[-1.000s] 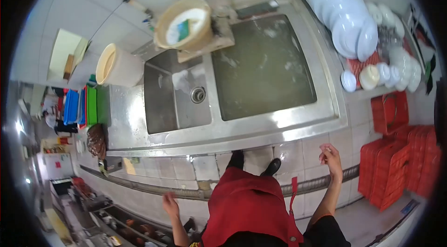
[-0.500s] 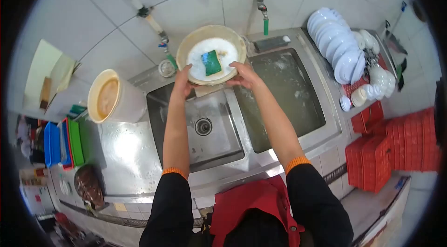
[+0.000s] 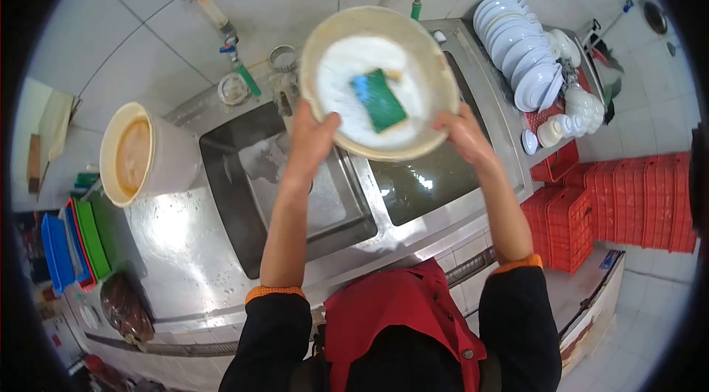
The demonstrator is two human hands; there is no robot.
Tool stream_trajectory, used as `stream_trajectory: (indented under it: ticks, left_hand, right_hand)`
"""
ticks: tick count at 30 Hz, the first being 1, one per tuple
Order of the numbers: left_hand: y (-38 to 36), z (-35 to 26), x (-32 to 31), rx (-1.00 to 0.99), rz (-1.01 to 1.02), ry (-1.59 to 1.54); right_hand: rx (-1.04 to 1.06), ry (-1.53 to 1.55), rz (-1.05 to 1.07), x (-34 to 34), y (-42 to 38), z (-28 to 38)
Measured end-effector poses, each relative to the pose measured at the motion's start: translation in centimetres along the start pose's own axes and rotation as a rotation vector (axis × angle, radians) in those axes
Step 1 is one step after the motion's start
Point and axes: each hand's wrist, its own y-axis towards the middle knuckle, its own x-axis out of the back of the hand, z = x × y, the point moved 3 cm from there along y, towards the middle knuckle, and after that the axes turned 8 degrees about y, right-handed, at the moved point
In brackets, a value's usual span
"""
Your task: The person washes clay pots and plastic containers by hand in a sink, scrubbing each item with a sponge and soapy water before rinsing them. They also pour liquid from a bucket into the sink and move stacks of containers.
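1. The left hand (image 3: 312, 142) and right hand (image 3: 467, 137) are gripping opposite sides of the basin (image 3: 369, 21)
2. The basin, holding foam (image 3: 340, 67) and a green sponge (image 3: 379, 100), is hanging above the double sink (image 3: 375, 191)
3. They are apparently supporting it aloft; the next move is probably calling for a level rim

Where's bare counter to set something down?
Steel counter between the white bucket, brown bag and left sink: bare, wet-spotted. Crowded: right end, with plates and small white dishes. The held tub hides part of the back ledge.
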Motion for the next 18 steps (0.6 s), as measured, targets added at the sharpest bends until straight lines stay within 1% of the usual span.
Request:
stream_trajectory:
  ticks: [1, 2, 3, 4, 6, 7, 8, 9, 10, 11, 13, 15, 16, 18]
  left_hand:
    - [-0.9, 0.7, -1.4, -0.008, 0.006, -0.042]
    - [-1.5, 1.8, -2.9, -0.06, -0.024, -0.045]
    - [-2.2, 3.2, -4.1, 0.07, 0.004, -0.022]
    - [-3.0, 3.7, -5.1, 0.074, -0.013, -0.025]
    - [-4.0, 4.8, -8.1, 0.194, 0.105, 0.064]
    - [-4.3, 5.4, -9.4, 0.189, 0.113, 0.053]
    - [-4.3, 6.5, -10.9, 0.238, 0.129, -0.021]
    - [-4.4, 8.1, -12.5, 0.292, 0.15, -0.092]
    - [-3.9, 10.6, -13.6, 0.264, 0.167, -0.054]
    - [-3.6, 11.2, -14.7, 0.279, 0.174, -0.054]
    - [-3.2, 12.5, -16.4, 0.296, 0.191, -0.036]
    - [-2.6, 14.2, -18.0, 0.412, 0.219, -0.025]
    - [-2.0, 14.7, -18.6, 0.411, 0.215, -0.014]
    - [-0.9, 16.3, -19.5, 0.479, 0.176, 0.028]
  right_hand:
    - [-0.032, -0.052, -0.007, 1.5, -1.2, 0.1]
    - [-0.073, -0.07, 0.0, 3.0, -2.3, -0.1]
    - [-0.095, -0.028, -0.018, 4.3, -3.1, -0.7]
    - [-0.118, 0.014, -0.04, 5.6, -3.8, -1.6]
    - [-0.149, -0.012, -0.052, 8.6, -4.1, -4.5]
    - [-0.178, -0.034, -0.08, 10.4, -4.1, -6.0]
    - [-0.171, -0.047, -0.095, 11.7, -4.2, -7.0]
    - [-0.212, 0.006, -0.111, 12.5, -4.3, -8.4]
    - [-0.248, 0.064, -0.126, 13.3, -4.1, -9.5]
    - [-0.235, 0.069, -0.137, 14.3, -3.4, -10.4]
    - [-0.355, 0.047, -0.089, 15.8, -2.6, -12.6]
    - [-0.35, 0.095, -0.089, 17.1, -1.6, -14.2]
    - [-0.344, 0.133, -0.075, 17.3, -0.8, -14.3]
    - [-0.355, 0.15, -0.046, 18.1, 0.8, -14.2]
